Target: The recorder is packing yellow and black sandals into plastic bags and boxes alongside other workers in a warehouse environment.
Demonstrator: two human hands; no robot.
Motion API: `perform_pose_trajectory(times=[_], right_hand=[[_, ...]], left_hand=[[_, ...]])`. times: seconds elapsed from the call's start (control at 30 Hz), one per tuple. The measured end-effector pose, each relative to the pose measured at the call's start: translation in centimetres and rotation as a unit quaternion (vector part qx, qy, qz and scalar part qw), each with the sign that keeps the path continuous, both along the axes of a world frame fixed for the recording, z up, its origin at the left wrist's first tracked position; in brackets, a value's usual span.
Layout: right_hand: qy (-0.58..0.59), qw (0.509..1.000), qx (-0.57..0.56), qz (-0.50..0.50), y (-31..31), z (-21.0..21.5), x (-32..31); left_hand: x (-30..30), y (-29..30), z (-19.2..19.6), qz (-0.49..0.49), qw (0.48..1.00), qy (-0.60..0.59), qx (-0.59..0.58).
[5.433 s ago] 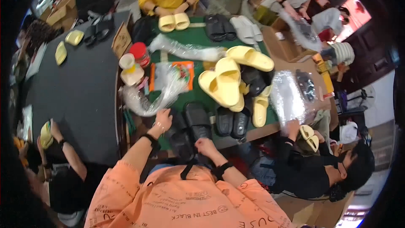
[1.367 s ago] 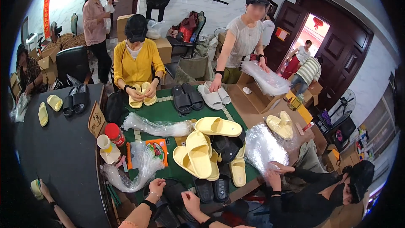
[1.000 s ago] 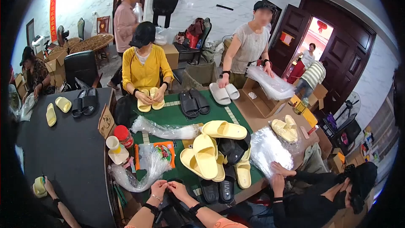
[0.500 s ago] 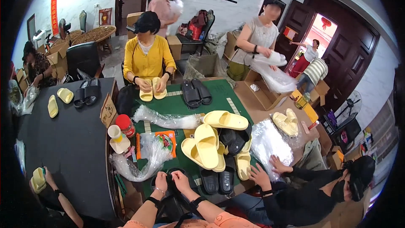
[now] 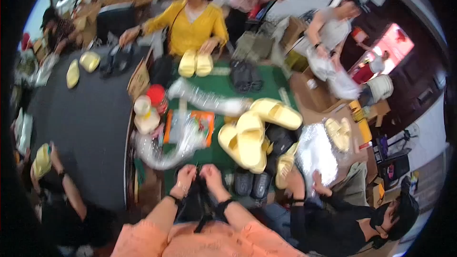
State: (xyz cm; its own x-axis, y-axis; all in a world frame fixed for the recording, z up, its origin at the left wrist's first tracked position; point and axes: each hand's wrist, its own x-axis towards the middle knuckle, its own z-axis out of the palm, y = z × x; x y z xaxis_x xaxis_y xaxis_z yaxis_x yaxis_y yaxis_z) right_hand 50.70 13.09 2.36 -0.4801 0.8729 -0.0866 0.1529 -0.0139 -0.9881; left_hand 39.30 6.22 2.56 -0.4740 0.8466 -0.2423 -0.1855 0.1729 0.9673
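Observation:
At the near edge of the green tabletop (image 5: 223,135), my left hand (image 5: 185,177) and my right hand (image 5: 212,177) are close together, fingers pinched. Something dark hangs between and below them; blur hides what the fingers hold. Just to the right stand black slippers (image 5: 252,184), partly under a pile of yellow slippers (image 5: 251,138). More black slippers (image 5: 280,139) are wedged in that pile. Beyond my left hand lies a bundle of clear plastic bags (image 5: 164,159), beside an orange-edged packet (image 5: 204,120).
Across the table, a person in yellow (image 5: 197,26) has yellow slippers (image 5: 196,63) in front. At right, a person in black (image 5: 342,219) reaches to a yellow slipper beside shiny plastic sheets (image 5: 316,154). A red-lidded jar (image 5: 156,95) stands left, by a black table (image 5: 90,123).
My view has shifted, and my hands stay together, a little higher. The person in yellow has let go of one slipper and stretched an arm left toward black slippers on the black table.

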Motion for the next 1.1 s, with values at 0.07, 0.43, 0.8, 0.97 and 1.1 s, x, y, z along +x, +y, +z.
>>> perform_pose_trajectory(times=[0.07, 0.43, 0.8, 0.97, 1.1], right_hand=[[0.041, 0.999, -0.029, 0.009, -0.3, 1.1, -0.3], [0.049, 0.987, -0.151, 0.003, -0.4, -0.1, -0.2], [0.022, 0.985, -0.167, 0.021, 0.8, -0.1, -0.2], [0.077, 0.993, -0.087, 0.005, 1.0, 0.1, 0.3], [0.013, 0.997, -0.073, 0.026, 0.3, -2.3, -0.3]], left_hand=[[-0.4, -0.1, -1.0, 0.007, 0.999, -0.024, 0.026], [-0.1, -0.2, -0.2, -0.015, 0.997, -0.001, -0.078], [0.0, 0.9, -1.5, -0.008, 0.995, 0.073, -0.074], [0.1, 1.5, -1.6, -0.035, 0.991, 0.124, -0.032], [-0.6, -0.1, -2.3, -0.013, 0.982, 0.186, -0.003]])
